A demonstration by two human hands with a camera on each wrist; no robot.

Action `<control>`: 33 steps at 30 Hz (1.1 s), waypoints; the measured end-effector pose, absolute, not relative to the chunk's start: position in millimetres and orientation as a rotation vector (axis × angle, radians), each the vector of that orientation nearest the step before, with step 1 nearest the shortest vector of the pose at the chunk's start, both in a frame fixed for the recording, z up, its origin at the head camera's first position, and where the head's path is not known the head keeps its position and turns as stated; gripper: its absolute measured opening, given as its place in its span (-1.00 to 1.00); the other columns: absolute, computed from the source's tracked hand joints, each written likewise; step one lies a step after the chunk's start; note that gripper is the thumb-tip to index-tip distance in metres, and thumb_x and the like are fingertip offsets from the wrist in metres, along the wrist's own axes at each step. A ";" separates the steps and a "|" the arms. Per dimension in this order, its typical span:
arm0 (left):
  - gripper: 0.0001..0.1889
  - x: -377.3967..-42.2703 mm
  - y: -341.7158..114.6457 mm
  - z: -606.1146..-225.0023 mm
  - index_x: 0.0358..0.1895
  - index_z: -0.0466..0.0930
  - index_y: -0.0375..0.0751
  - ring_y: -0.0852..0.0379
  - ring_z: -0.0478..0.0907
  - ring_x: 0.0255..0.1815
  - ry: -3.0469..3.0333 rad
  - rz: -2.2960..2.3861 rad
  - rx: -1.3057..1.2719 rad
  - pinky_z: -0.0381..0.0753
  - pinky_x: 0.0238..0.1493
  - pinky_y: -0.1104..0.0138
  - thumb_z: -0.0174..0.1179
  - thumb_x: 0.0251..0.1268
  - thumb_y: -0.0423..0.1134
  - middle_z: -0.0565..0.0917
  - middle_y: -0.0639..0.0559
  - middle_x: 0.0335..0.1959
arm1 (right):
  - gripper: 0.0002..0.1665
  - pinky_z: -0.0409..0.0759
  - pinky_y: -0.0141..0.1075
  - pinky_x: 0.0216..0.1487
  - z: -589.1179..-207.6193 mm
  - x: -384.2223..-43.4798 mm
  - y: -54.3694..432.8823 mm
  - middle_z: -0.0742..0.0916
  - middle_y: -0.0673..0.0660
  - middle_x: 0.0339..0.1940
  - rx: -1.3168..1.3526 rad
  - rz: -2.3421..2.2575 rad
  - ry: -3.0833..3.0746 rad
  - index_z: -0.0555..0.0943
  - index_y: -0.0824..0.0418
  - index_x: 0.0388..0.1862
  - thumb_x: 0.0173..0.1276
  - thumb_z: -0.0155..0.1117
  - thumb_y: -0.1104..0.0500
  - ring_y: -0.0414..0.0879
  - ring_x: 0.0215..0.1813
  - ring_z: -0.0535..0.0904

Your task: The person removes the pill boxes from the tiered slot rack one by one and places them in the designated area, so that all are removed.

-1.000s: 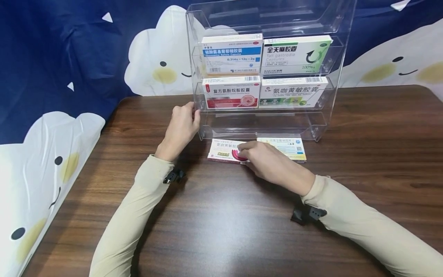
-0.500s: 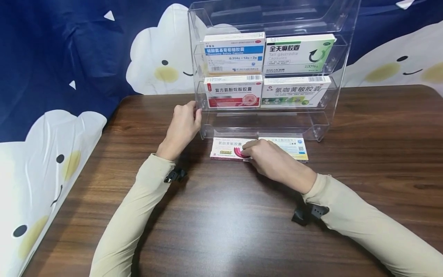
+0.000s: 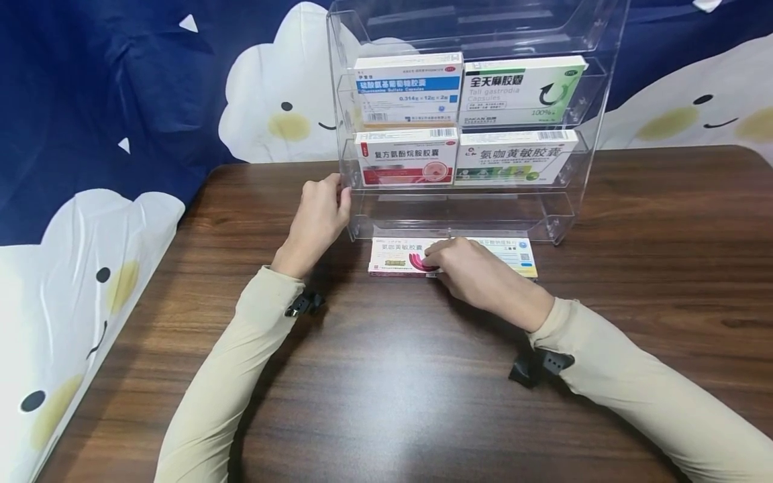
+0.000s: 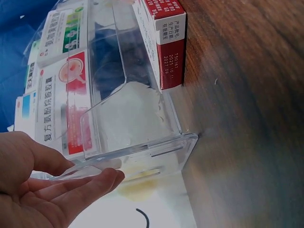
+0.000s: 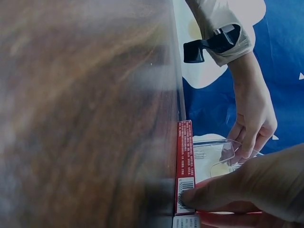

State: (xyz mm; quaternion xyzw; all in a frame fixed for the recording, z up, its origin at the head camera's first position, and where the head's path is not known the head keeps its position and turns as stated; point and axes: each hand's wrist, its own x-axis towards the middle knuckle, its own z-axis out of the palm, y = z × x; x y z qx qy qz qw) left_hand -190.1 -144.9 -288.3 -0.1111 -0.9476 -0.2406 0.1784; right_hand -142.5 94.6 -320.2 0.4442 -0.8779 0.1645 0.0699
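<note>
My left hand (image 3: 317, 218) grips the left side panel of a clear acrylic display rack (image 3: 461, 209), thumb on one face and fingers on the other in the left wrist view. Flat on the table before the rack lies a white and magenta medicine box (image 3: 392, 256). My right hand (image 3: 486, 278) pinches its right end, fingers over the top; the right wrist view has the thumb (image 5: 211, 194) against the barcode on its dark red side (image 5: 185, 147). Beside it, partly hidden by that hand, lies a white and yellow medicine box (image 3: 516, 258).
Upright in the rack's middle tiers stand a blue-banded box (image 3: 407, 90), a green-edged box (image 3: 522, 92), a red and white box (image 3: 407, 159) and a white and green box (image 3: 516, 159). Behind the wooden table (image 3: 362, 376) hangs a blue curtain (image 3: 121, 80) with white clouds.
The magenta box has shifted slightly back and right under my right hand, its front edge now nearly level with the yellow box's. My left hand stays on the rack.
</note>
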 end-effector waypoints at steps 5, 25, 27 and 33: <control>-0.81 -189.9 -145.8 -289.0 -0.26 0.58 -0.51 -0.26 0.58 -0.30 -2.670 -0.686 -0.324 0.53 -0.19 0.04 0.03 0.34 -0.41 0.68 -0.35 -0.39 | -0.73 0.55 -0.16 -0.37 -320.4 -142.5 95.3 0.56 0.02 -0.59 1.315 0.479 -2.656 0.56 0.24 -0.55 -0.08 0.28 0.58 -0.07 -0.47 0.52; -0.82 -189.8 -144.5 -287.9 -0.26 0.58 -0.50 -0.27 0.61 -0.31 -2.672 -0.705 -0.331 0.53 -0.19 0.02 0.03 0.33 -0.42 0.68 -0.35 -0.39 | -0.73 0.54 -0.18 -0.39 -318.0 -141.0 97.3 0.56 0.03 -0.59 1.303 0.480 -2.665 0.53 0.23 -0.56 -0.08 0.34 0.54 -0.09 -0.49 0.50; -0.81 -189.7 -144.9 -288.1 -0.25 0.58 -0.51 -0.25 0.61 -0.30 -2.675 -0.707 -0.326 0.53 -0.19 0.03 0.03 0.34 -0.41 0.68 -0.35 -0.38 | -0.77 0.54 -0.22 -0.41 -316.6 -142.3 98.0 0.57 0.02 -0.59 1.320 0.510 -2.650 0.55 0.23 -0.54 -0.02 0.42 0.46 -0.12 -0.50 0.49; -0.80 -189.7 -145.1 -288.2 -0.23 0.59 -0.52 -0.18 0.62 -0.33 -2.682 -0.711 -0.324 0.56 -0.24 0.07 0.02 0.35 -0.41 0.69 -0.34 -0.37 | -0.69 0.64 -0.21 -0.21 -288.8 -154.1 118.2 0.74 0.26 -0.36 1.206 0.640 -2.584 0.65 0.40 -0.26 0.06 0.51 0.24 0.04 -0.37 0.67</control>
